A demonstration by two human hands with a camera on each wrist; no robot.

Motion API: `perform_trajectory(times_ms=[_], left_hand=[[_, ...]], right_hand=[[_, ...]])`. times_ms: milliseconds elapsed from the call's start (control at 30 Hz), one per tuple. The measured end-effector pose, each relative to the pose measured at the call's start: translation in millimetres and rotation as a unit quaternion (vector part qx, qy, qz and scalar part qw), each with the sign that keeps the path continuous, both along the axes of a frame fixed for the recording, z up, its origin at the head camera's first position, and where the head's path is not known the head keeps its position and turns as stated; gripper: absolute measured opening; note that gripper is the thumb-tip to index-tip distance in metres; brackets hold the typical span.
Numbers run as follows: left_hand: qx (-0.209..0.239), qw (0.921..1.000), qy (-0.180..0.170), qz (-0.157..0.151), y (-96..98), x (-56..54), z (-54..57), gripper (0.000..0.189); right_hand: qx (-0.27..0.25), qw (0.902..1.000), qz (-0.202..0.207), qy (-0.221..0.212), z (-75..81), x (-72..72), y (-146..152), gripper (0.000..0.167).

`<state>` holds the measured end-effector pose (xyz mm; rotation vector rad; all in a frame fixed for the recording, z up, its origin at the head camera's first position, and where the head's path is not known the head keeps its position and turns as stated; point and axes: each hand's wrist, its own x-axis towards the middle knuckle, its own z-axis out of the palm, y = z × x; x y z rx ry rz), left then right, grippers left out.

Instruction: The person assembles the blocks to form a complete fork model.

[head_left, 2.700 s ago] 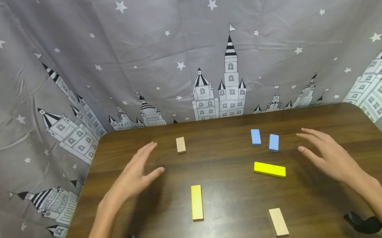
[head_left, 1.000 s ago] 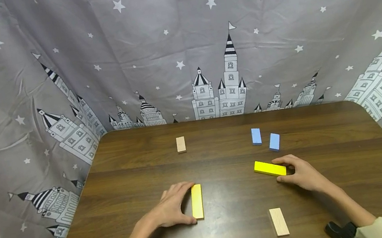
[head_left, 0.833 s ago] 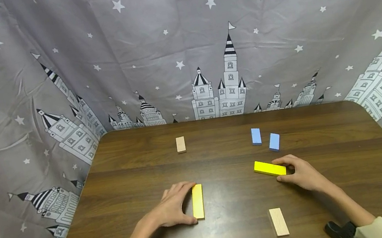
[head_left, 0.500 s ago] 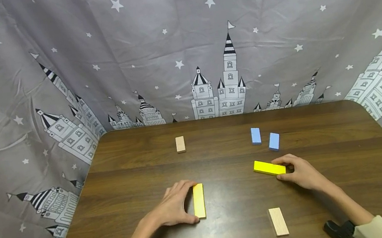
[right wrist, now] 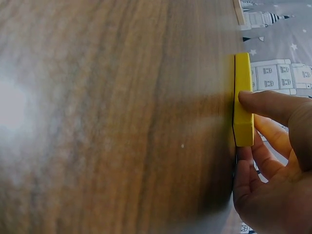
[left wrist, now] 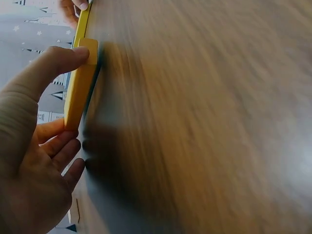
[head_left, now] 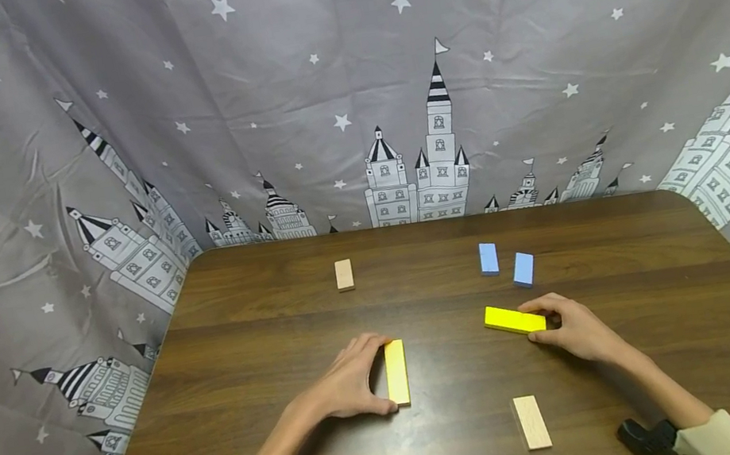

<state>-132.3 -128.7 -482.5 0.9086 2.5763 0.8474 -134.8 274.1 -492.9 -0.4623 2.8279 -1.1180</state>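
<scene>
My left hand [head_left: 354, 380] grips a pale yellow wooden block [head_left: 397, 373] by its two short ends, thumb at the near end and fingers at the far end. In the left wrist view a dark gap and shadow lie between this block [left wrist: 80, 92] and the tabletop. To the right, my right hand [head_left: 573, 328] pinches the right end of a bright yellow block [head_left: 512, 319] between thumb and fingers. That block [right wrist: 243, 102] lies close along the table surface in the right wrist view, with the thumb on its near long side.
Two small blue blocks [head_left: 489, 259] lie behind the bright yellow one. A small plain wooden block [head_left: 344, 275] is near the back edge, and a larger plain one [head_left: 532, 422] sits at the front right. A grey castle-print curtain [head_left: 285, 96] hangs behind the brown table [head_left: 240, 305].
Both hands came down from above the table and took hold of the yellow blocks. In the last half second the left hand has carried its block rightward; the right hand stays put.
</scene>
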Motion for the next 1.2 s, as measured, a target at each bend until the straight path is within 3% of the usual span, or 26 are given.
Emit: perform_trajectory(times_ms=[300,733,967,1200], left_hand=[[0.002,0.9999,-0.006,-0.016,23.2,-6.6,0.2,0.093],[-0.016,0.9992,0.031,-0.017,57.5,-7.4,-4.3,0.093],[-0.024,0.9988,0.043,-0.003,65.4,-8.3,-6.3,0.094],[-0.026,0.9986,0.046,-0.008,66.8,-9.1,-4.2,0.093]], right_hand=[[-0.005,1.0,0.0,-0.005,4.0,1.1,-2.9,0.038],[-0.003,1.0,-0.003,-0.002,0.8,1.2,-1.9,0.038],[-0.009,1.0,0.0,-0.002,0.9,0.6,-1.5,0.038],[-0.01,0.9999,-0.002,0.003,0.2,0.1,-0.4,0.038]])
